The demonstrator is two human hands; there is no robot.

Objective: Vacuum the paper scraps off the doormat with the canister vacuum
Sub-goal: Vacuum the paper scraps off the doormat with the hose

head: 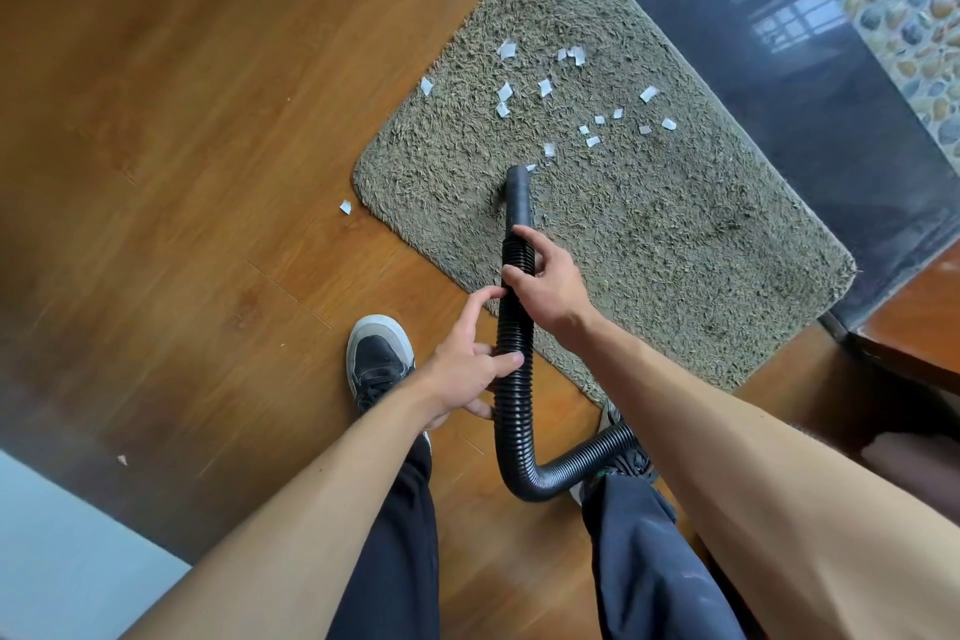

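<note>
A shaggy grey-green doormat (649, 234) lies on the wooden floor. Several white paper scraps (545, 87) are scattered over its far half. The black ribbed vacuum hose (514, 390) runs up from between my legs, and its smooth nozzle tip (517, 192) rests on the mat beside one scrap. My right hand (545, 283) grips the hose just behind the nozzle. My left hand (467, 372) holds the hose lower down, index finger stretched out along it. The canister itself is out of view.
One scrap (345, 207) lies on the wood floor (182, 146) just off the mat's left corner, and a smaller one (122, 459) sits nearer the left. My shoe (379, 359) stands left of the hose. A dark glossy threshold (779, 68) borders the mat's far side.
</note>
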